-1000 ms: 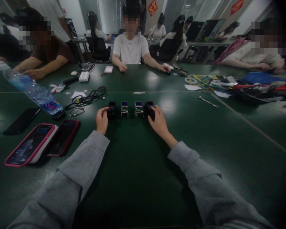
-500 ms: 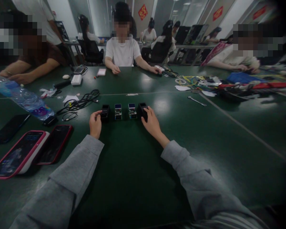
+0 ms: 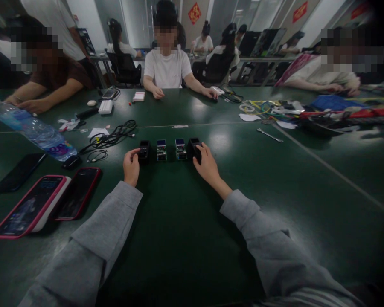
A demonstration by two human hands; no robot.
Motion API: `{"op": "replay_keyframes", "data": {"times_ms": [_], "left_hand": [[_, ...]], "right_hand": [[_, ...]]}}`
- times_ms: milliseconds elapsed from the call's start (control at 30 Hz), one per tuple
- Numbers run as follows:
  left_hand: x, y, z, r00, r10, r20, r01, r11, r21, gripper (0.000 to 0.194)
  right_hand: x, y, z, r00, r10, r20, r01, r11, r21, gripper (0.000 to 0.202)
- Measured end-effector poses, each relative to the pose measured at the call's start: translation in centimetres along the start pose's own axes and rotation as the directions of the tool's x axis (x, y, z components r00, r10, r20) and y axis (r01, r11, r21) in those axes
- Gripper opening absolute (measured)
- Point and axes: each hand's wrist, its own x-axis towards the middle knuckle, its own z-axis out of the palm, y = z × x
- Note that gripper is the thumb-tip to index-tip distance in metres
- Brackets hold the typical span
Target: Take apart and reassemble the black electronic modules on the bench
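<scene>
Four small items stand in a row on the green table. At the left end is a small black boxy device [image 3: 144, 150], with the fingers of my left hand [image 3: 132, 166] closed at its left side. Another black boxy device [image 3: 193, 147] sits at the right end, and my right hand [image 3: 208, 164] grips it, fingers over its top and right side and partly hiding it. Between them stand two bare circuit boards with small screens, the left board [image 3: 161, 150] and the right board [image 3: 180, 149], neither touched by my hands.
To my left lie a phone in a pink case [image 3: 30, 207], a red-edged phone [image 3: 78, 194], a dark phone [image 3: 19, 172], a tilted water bottle [image 3: 35, 130] and black cables [image 3: 115, 136]. A wrench [image 3: 269, 135] and a tangle of wires [image 3: 265, 108] lie right. Several people sit around.
The whole view has shifted a little, so everything appears slightly further right. My hands, the black devices and the circuit boards keep their places relative to one another.
</scene>
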Motion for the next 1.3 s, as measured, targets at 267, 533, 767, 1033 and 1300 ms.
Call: {"op": "replay_keyframes", "data": {"times_ms": [267,533,767,1033,1300], "left_hand": [[0.1,-0.6,-0.1,1.0,0.014,0.01,-0.015,1.0,0.012,0.027],[0.2,-0.9,0.0,1.0,0.013,0.009,-0.013,1.0,-0.01,0.025],[0.1,-0.7,0.0,1.0,0.004,0.019,-0.004,1.0,-0.013,0.026],[0.1,-0.6,0.0,1.0,0.015,0.022,-0.015,1.0,-0.01,0.025],[0.3,-1.0,0.1,0.999,0.034,0.013,-0.034,0.999,-0.003,0.027]], "right_hand": [[0.3,0.9,0.6,0.999,-0.008,-0.036,0.008,1.0,0.013,0.049],[0.1,0.9,0.5,0.997,-0.005,-0.074,0.014,0.992,0.123,0.047],[0.7,1.9,0.7,0.971,0.184,-0.154,-0.124,0.934,0.335,0.043],[0.8,2.6,1.2,0.955,0.18,-0.234,-0.121,0.961,0.248,0.06],[0.8,2.0,0.7,0.962,0.117,-0.247,-0.055,0.968,0.246,0.04]]}}
